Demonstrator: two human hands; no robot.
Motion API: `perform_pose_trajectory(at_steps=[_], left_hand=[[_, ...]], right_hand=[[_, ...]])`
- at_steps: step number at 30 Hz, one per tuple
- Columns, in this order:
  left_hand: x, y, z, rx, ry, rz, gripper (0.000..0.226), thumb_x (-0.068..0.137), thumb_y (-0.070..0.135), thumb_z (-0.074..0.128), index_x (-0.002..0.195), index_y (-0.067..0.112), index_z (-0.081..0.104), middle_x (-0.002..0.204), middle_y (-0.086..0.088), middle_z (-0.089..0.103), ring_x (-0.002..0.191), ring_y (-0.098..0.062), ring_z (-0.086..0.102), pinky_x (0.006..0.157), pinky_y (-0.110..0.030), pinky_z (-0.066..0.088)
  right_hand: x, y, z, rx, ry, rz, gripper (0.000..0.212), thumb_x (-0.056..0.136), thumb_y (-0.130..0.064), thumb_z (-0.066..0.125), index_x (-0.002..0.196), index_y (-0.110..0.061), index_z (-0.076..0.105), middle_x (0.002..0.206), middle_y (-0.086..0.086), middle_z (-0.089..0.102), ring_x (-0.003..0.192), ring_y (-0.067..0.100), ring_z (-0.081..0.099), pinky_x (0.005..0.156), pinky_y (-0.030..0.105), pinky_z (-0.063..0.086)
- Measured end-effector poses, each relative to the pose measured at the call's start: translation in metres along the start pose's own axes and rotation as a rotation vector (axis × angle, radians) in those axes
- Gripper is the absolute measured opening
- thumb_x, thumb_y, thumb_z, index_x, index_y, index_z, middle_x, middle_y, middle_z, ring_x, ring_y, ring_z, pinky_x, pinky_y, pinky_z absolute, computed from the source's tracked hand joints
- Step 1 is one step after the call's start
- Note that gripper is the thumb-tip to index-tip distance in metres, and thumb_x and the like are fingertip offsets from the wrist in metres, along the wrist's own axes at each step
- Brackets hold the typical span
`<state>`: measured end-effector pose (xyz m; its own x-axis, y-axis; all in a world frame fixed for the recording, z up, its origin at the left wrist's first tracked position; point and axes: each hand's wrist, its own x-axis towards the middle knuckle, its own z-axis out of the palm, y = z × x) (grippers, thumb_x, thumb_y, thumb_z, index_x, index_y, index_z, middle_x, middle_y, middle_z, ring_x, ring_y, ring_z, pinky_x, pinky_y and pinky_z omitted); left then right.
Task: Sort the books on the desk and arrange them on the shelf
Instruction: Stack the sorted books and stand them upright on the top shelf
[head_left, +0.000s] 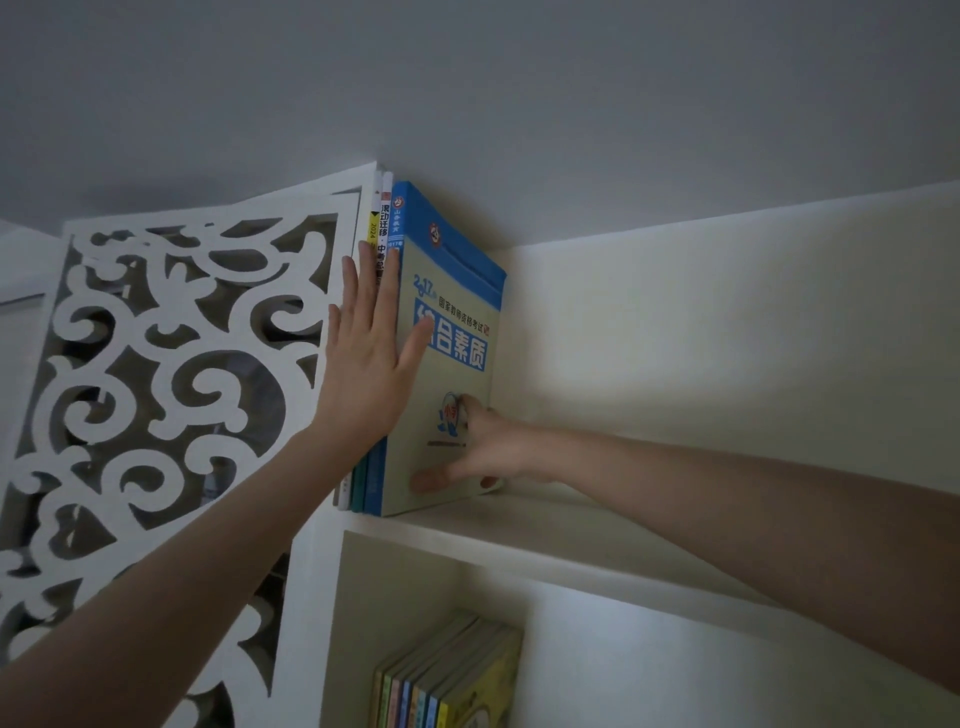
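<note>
Top shelf (545, 525), left end, centre of frame. Three or four books stand upright here, packed against the side wall beside the fretwork panel (171, 332) at left. The outermost one is the thick blue book (447, 332), cover facing right, and the thin books (382, 218) are sandwiched between it and the wall.

My left hand (371, 358) is flat, fingers straight and together, palm laid over the spines. It pushes them back toward the wall behind and grips nothing.

My right hand (488, 447) reaches in from the right and lies splayed on the blue book's cover, low down. The forefinger points up the cover and the thumb lies along the bottom edge. It reads as a sideways push to keep the stack tight, not a grasp. The light is dim, though, and the far fingers are partly hidden at the book's back edge, so I cannot rule out that they hook round it.

Progress: this group looks placed, and what I am doing now is squaring it up. Spines are nearly flush, and the blue book sits a touch forward of the rest. To the right of the blue book, the shelf shows only bare board.

The compartment below, bottom centre of frame, holds a lower row (447, 670) of slim books, upright and already filed.

Whatever is left to sort is out of frame, so I cannot count it.
</note>
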<state>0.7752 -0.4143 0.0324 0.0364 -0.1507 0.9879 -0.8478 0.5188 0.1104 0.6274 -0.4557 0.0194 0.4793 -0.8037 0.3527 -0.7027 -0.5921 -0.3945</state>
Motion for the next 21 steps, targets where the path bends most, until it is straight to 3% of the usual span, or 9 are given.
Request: perform_pose_trajectory(at_steps=[2, 5, 10, 13, 15, 21], left_hand=[[-0.001, 0.002, -0.002, 0.045, -0.008, -0.017, 0.067, 0.1, 0.047, 0.027, 0.151, 0.026, -0.011, 0.159, 0.002, -0.017, 0.144, -0.013, -0.021, 0.118, -0.045, -0.01], [-0.003, 0.006, -0.008, 0.126, 0.037, 0.001, 0.068, 0.101, 0.048, 0.029, 0.151, 0.026, -0.011, 0.158, 0.001, -0.019, 0.144, -0.013, -0.023, 0.116, -0.045, -0.016], [-0.007, 0.027, -0.011, 0.205, 0.023, 0.112, 0.067, 0.099, 0.046, 0.027, 0.152, 0.026, -0.007, 0.159, 0.001, -0.017, 0.144, -0.014, -0.022, 0.116, -0.044, -0.015], [-0.01, 0.043, -0.004, 0.239, -0.019, 0.189, 0.069, 0.094, 0.049, 0.027, 0.153, 0.025, -0.001, 0.16, -0.001, -0.011, 0.145, -0.017, -0.019, 0.114, -0.038, -0.019], [-0.009, 0.049, -0.001, 0.149, -0.069, 0.176, 0.067, 0.096, 0.045, 0.035, 0.153, 0.024, 0.005, 0.16, 0.0, -0.006, 0.144, -0.014, -0.019, 0.114, -0.031, -0.02], [-0.02, 0.056, 0.004, 0.143, -0.126, 0.287, 0.06, 0.087, 0.019, 0.063, 0.142, 0.01, 0.041, 0.152, -0.014, 0.031, 0.145, -0.027, 0.017, 0.119, -0.041, 0.011]], right_hand=[[-0.004, -0.003, -0.001, -0.02, 0.005, -0.008, 0.117, 0.062, -0.052, 0.085, 0.15, -0.02, 0.014, 0.143, 0.001, 0.036, 0.126, 0.023, 0.044, 0.083, 0.036, 0.057], [-0.008, -0.004, -0.006, -0.012, 0.011, -0.022, 0.133, 0.041, -0.063, 0.084, 0.147, -0.019, 0.019, 0.142, 0.005, 0.041, 0.129, 0.025, 0.042, 0.104, 0.04, 0.046], [-0.018, 0.003, -0.017, 0.056, 0.037, -0.065, 0.125, 0.067, -0.037, 0.087, 0.153, -0.018, -0.001, 0.151, 0.005, 0.032, 0.141, 0.023, 0.029, 0.116, 0.041, 0.032], [-0.026, 0.002, -0.023, 0.071, 0.096, -0.087, 0.133, 0.066, -0.034, 0.088, 0.153, -0.025, -0.012, 0.158, 0.002, 0.014, 0.146, 0.021, 0.017, 0.117, 0.041, 0.029], [-0.03, 0.002, -0.027, 0.082, 0.131, -0.095, 0.135, 0.066, -0.033, 0.089, 0.152, -0.029, -0.015, 0.158, 0.003, 0.011, 0.146, 0.021, 0.019, 0.115, 0.041, 0.033], [-0.057, 0.017, -0.05, 0.102, 0.109, -0.046, 0.138, 0.064, -0.034, 0.089, 0.15, -0.038, -0.019, 0.16, 0.006, 0.004, 0.143, 0.025, 0.027, 0.116, 0.043, 0.031]])
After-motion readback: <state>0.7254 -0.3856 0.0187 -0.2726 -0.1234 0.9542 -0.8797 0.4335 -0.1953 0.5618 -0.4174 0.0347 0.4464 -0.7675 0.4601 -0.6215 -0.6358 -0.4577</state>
